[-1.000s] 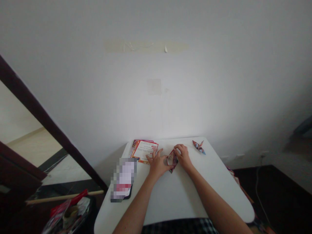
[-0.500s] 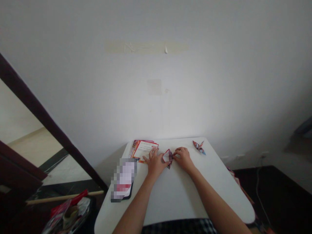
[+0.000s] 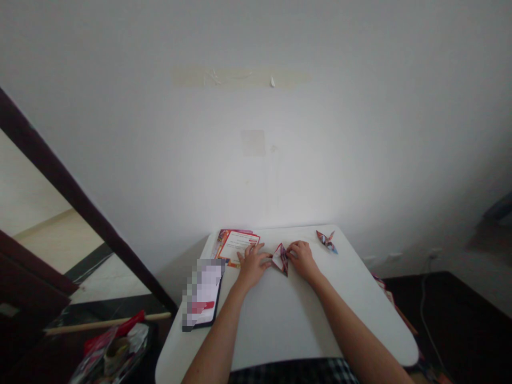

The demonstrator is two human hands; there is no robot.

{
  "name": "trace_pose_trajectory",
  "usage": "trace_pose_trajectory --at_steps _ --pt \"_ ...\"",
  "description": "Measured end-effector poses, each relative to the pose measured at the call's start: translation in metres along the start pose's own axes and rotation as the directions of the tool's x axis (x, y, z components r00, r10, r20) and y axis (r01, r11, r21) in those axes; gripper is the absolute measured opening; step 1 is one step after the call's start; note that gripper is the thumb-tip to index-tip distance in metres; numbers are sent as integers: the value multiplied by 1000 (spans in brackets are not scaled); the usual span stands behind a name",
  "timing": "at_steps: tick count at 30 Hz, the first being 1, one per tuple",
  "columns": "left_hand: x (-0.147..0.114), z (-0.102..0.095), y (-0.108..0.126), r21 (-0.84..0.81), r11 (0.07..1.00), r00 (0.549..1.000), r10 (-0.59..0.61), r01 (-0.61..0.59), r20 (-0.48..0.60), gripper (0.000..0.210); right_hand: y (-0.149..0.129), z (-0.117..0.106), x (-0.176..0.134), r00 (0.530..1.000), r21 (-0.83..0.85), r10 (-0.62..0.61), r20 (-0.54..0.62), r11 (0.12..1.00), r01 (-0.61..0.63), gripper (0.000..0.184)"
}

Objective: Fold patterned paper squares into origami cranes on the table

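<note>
Folded paper pc [image 3: 281, 260] is sitting on tbl [image 3: 288, 325] btwn hands: L hand [image 3: 253, 266] is resting at L corner, fingers spread; R hand [image 3: 303, 261] at R edge, fingers curled; can't tell if pinching. Origami fig [image 3: 327, 242] is lying farther R.

The left hand [image 3: 254, 265] draws back from the folded paper [image 3: 280, 260]: its thumb, which lay over the lower part a second ago, now sits out by the left corner, so more of the paper shows. The right hand [image 3: 302, 260] shifts from the upper edge to the right corner. The paper's lower tip swings rightward from half a second ago.
</note>
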State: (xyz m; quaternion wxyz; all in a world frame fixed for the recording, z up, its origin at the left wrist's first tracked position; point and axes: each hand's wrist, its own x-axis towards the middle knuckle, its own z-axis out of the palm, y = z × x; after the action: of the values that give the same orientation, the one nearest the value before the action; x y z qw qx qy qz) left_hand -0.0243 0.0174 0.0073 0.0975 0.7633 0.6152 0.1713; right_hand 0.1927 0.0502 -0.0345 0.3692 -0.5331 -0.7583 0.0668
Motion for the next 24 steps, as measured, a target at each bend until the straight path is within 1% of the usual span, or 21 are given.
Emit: trace_pose_trajectory --at_steps 3,11,15,19,24 --pt "1 3 0 -18 1000 999 -20 20 -27 22 -1 0 0 1000 -9 -7 5 1000 7 9" --pt "1 2 7 -37 997 997 -69 68 -24 16 -3 1 -1 999 -11 -35 21 999 35 6" --pt "0 4 9 -52 996 995 -77 73 -68 14 -5 0 -2 999 -12 -45 22 999 45 6" --pt "-1 8 9 -33 998 991 -54 51 -118 15 -7 -1 -3 998 -15 -48 42 999 49 6" --pt "-1 10 11 -28 999 990 -33 29 -137 16 -9 -1 -3 998 -21 -38 52 999 39 5"
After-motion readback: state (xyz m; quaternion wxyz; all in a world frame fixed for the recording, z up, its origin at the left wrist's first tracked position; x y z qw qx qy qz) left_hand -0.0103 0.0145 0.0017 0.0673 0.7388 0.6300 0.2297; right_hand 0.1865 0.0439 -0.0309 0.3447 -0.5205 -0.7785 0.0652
